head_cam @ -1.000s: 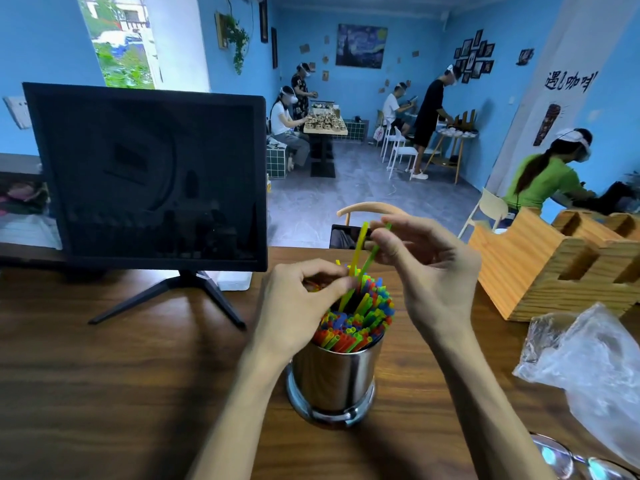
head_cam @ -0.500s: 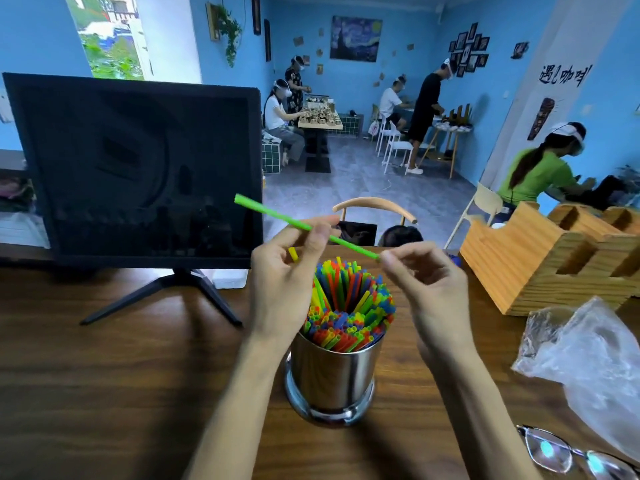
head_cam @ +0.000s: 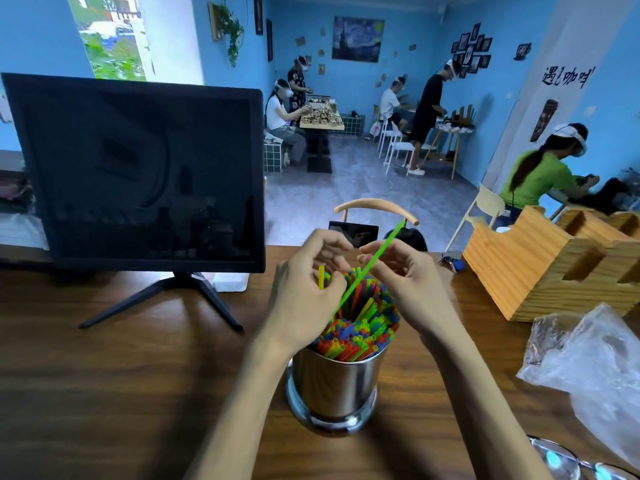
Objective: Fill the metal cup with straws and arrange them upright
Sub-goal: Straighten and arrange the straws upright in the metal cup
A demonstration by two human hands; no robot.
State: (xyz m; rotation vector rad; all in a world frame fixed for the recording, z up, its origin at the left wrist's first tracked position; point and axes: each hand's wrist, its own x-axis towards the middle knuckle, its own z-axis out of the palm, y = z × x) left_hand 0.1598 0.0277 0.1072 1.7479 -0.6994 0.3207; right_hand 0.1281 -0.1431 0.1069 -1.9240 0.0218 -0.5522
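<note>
The green straw (head_cam: 367, 268), held level half a second ago, is now tipped down into the cup (head_cam: 334, 386) on the counter (head_cam: 121, 393), pinched by the right hand (head_cam: 405, 285); a yellow one (head_cam: 321, 277) is kept in the left hand (head_cam: 304, 289), so filling is nearly done

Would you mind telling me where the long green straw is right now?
In the head view, the long green straw slants above the metal cup at centre, pinched by the right hand, its lower end among the packed straws beside the left hand.
</note>
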